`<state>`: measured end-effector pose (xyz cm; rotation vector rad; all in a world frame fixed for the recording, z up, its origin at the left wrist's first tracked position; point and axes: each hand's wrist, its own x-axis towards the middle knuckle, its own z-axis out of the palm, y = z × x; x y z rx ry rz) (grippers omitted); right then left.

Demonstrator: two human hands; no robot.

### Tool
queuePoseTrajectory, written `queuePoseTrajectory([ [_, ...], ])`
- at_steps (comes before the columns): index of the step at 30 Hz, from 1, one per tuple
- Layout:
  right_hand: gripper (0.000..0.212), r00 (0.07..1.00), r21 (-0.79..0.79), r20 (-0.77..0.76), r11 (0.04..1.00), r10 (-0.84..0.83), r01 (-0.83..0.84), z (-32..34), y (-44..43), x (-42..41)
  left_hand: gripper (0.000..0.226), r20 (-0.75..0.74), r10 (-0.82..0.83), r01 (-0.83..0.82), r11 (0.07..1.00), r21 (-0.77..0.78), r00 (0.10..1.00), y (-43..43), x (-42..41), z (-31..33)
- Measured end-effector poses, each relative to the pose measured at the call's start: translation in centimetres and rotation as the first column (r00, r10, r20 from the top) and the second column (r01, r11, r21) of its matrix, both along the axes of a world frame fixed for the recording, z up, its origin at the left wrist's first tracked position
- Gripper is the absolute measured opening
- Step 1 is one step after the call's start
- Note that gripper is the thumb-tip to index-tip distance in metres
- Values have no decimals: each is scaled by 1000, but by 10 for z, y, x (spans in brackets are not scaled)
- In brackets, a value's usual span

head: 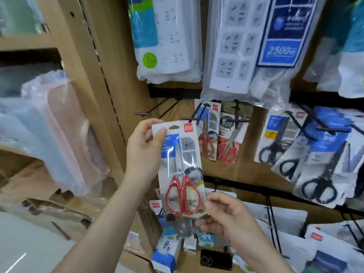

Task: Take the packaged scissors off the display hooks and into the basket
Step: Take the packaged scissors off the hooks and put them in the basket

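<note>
At frame centre a scissors pack (180,166) is held upright, off the hooks (142,114): red handles low, steel blades up, under a clear blister on a white-and-blue card. Its upper left corner is pinched between thumb and fingers of the left hand (144,149), its lower right corner by the curled fingers of the right hand (223,212). The card's print is blurred and partly hidden by the thumb.
</note>
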<state>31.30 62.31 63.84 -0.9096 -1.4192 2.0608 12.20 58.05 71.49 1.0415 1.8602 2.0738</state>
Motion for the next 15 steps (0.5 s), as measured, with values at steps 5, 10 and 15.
queuePoseTrajectory([
  [5,18,999,13,34,1000,3,-4,-5,3,-48,9,39,38,-37,999,-32,998,5,-43,-6],
  [10,24,1000,-5,9,1000,16,-16,-8,6,-74,8,21,7,-6,999,-47,1000,18,-63,-3],
  [15,23,997,21,-10,997,78,-78,-12,10,-84,13,-61,-16,11,997,-72,998,16,-71,0],
])
